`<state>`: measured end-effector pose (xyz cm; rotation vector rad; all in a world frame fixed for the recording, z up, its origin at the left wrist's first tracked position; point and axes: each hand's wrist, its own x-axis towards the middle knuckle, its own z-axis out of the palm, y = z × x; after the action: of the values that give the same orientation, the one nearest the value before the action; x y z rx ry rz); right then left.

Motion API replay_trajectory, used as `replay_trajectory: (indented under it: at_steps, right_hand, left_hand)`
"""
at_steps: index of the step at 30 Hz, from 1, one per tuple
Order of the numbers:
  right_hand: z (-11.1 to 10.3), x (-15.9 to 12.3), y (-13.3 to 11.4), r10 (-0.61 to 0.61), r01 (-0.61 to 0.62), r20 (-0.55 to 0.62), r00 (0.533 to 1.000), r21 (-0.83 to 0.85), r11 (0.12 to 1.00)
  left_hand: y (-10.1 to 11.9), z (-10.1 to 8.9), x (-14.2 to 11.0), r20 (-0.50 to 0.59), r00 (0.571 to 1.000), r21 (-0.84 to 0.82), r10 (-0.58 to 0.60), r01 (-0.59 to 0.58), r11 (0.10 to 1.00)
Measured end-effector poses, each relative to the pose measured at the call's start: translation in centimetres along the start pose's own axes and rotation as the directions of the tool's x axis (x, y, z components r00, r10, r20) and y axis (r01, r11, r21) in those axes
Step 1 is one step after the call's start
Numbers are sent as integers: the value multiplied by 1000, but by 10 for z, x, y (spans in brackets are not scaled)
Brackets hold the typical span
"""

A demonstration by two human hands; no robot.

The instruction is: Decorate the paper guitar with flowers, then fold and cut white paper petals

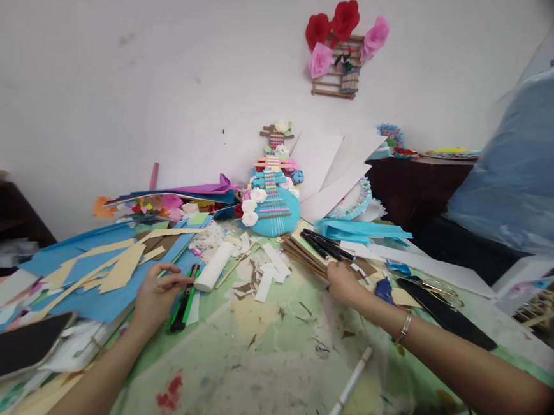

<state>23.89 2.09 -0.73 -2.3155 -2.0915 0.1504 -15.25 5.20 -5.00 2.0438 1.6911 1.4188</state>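
Smartphone (14, 350) at near left of bench (265, 360). My left hand (157, 294) at top end of green-and-black utility knife (184, 304), grip unclear. White roll (215, 266) just right of knife. My right hand (344, 283), well apart from left, fingers closed on brown strips (304, 256) beside black pens (325, 243).

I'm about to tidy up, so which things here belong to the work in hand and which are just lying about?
In hand:
Brown strips, held by the right hand
Green-and-black tool, at the left hand

Probably just lying about:
Phone
White marker
Black pens
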Motion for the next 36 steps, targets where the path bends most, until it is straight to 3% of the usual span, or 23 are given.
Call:
replay_trajectory:
  at_steps: [5, 9, 14, 19, 22, 26, 29, 31, 36]
  right_hand:
    - [10, 10, 5, 33, -33, -3, 999, 48, 998]
    - [5, 22, 3, 16, -7, -59, 998, 146, 989]
    - [4, 56, -27, 8, 46, -177, 984, 300, 953]
    - [20, 76, -57, 15, 55, -163, 986, 415, 908]
    - [28, 73, -77, 2, 74, -150, 989, 497, 864]
    - [31, 58, -107, -81, 124, -96, 992, 642, 757]
    - [27, 50, -117, -109, 125, -70, 992, 735, 667]
    - [20, 51, -112, -91, 120, -81, 993, 775, 620]
    - [-2, 62, -73, -24, 112, -119, 993, 814, 570]
  left_hand:
    - [6, -4, 2, -56, 997, 37, 56, -54, 998]
    - [6, -5, 3, -42, 995, 13, 87, -86, 996]
    - [6, -3, -1, 34, 998, -38, 56, -55, 998]
    - [15, 0, -9, 114, 988, -16, -102, 104, 994]
    - [25, 6, -13, 153, 984, -33, -90, 97, 995]
    - [50, 23, -8, 290, 955, 49, -59, 47, 998]
    - [77, 46, 2, 432, 891, 136, -141, 90, 987]
    - [95, 64, 9, 488, 852, 210, -191, 98, 973]
    - [127, 103, 20, 536, 826, 387, -175, -56, 920]
